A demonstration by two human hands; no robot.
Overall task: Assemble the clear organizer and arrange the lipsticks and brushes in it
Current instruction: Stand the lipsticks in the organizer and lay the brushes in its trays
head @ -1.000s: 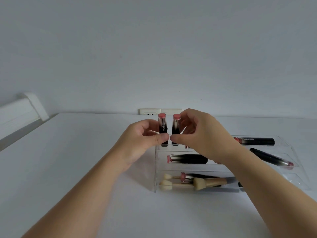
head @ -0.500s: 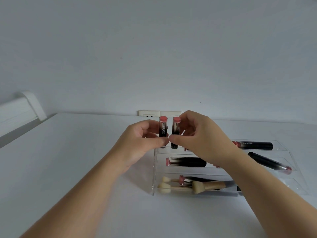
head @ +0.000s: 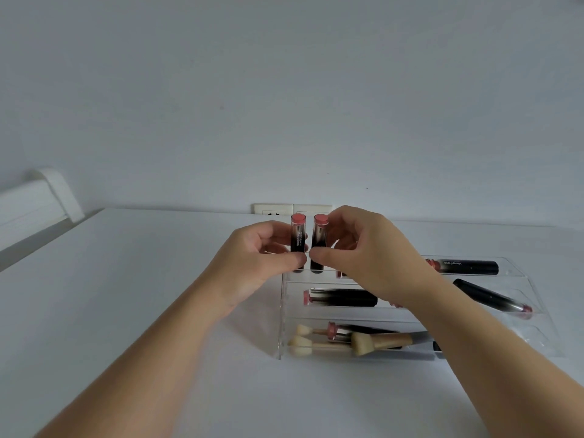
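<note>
A clear tiered organizer [head: 280, 324] lies on the white table. My left hand [head: 252, 263] pinches one upright black lipstick with a pink cap [head: 298, 238], and my right hand [head: 373, 257] pinches a second upright lipstick [head: 319, 237] beside it; both stand at the organizer's back left corner, lower ends hidden by my thumbs. More lipsticks lie in the rows: one in the middle [head: 341, 298], one at the back right [head: 464, 267], one slanted at the right [head: 493, 300]. Several brushes [head: 366, 342] lie in the front row.
A wall socket plate [head: 278, 209] sits behind the table's far edge. A white chair back [head: 41, 197] shows at the far left. The white table [head: 110, 295] stretches to the left of the organizer.
Both hands and the two upright lipsticks have stayed nearly in place; they sank slightly toward the organizer's back row since the earliest frame.
</note>
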